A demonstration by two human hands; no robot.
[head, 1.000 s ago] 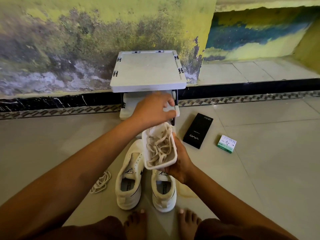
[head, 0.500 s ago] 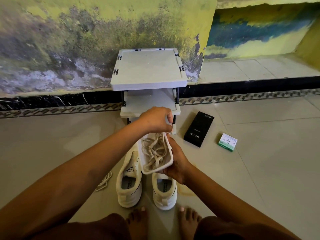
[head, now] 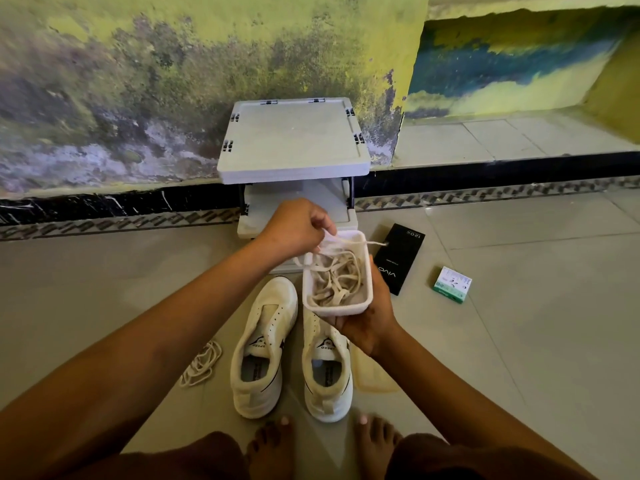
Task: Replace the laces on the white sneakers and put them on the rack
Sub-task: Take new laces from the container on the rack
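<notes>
Left hand pinches lace, apparently; right hand holds tub.

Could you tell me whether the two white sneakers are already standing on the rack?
No, both white sneakers stand on the floor tiles in front of the rack, whose top shelf holds nothing.

White sneakers, cream laces, black box, perhaps green-white packet.
</notes>
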